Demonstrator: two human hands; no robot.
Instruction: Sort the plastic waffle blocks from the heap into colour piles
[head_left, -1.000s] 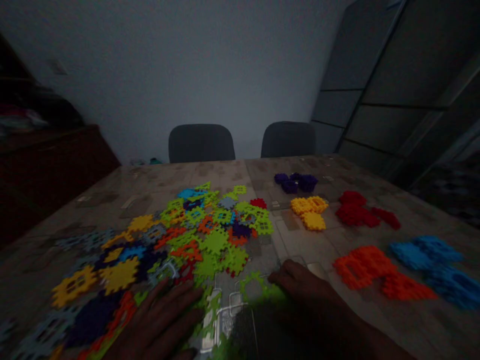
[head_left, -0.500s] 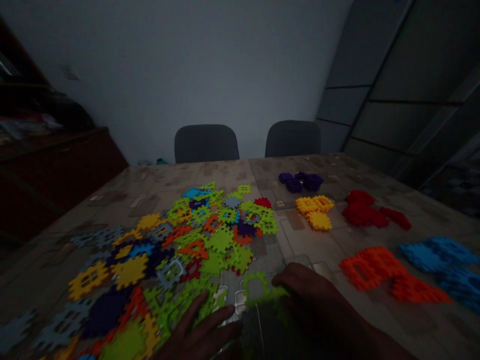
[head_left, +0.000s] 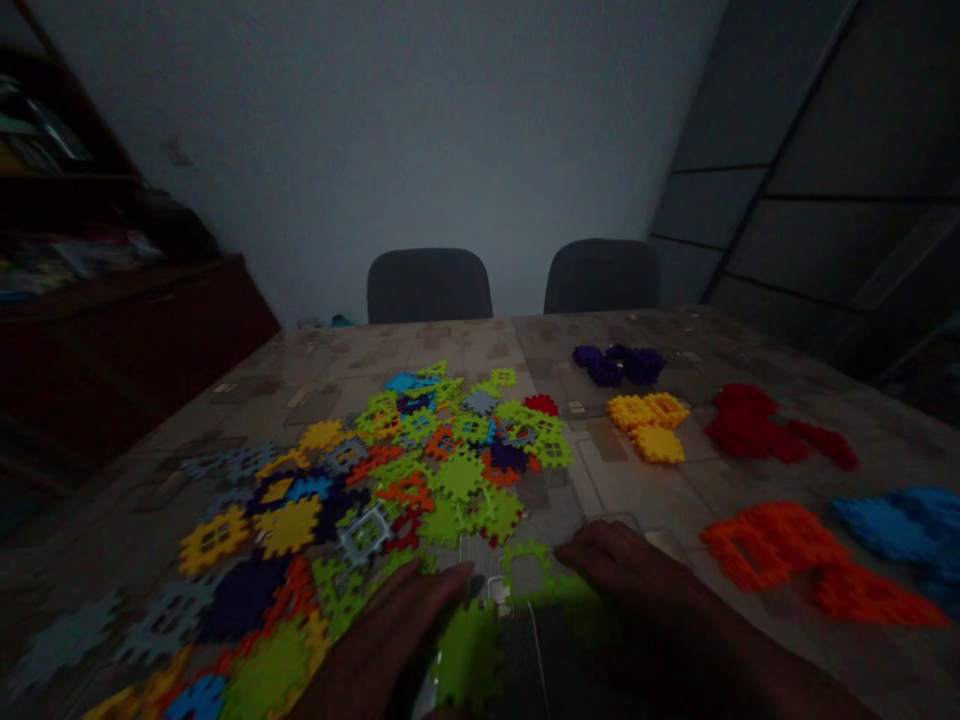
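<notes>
Left hand (head_left: 401, 625) and right hand (head_left: 637, 580) partly shadowed, grip state of both indeterminable, green toothed pieces (head_left: 469, 650) between them, partly obscured, blue cluster (head_left: 892, 530) cropped at right edge

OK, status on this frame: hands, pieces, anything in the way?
Left hand beside green piece. Right hand near open green frame; both grips unclear in shadow. Mixed pieces crowd the left hand's side.
</notes>
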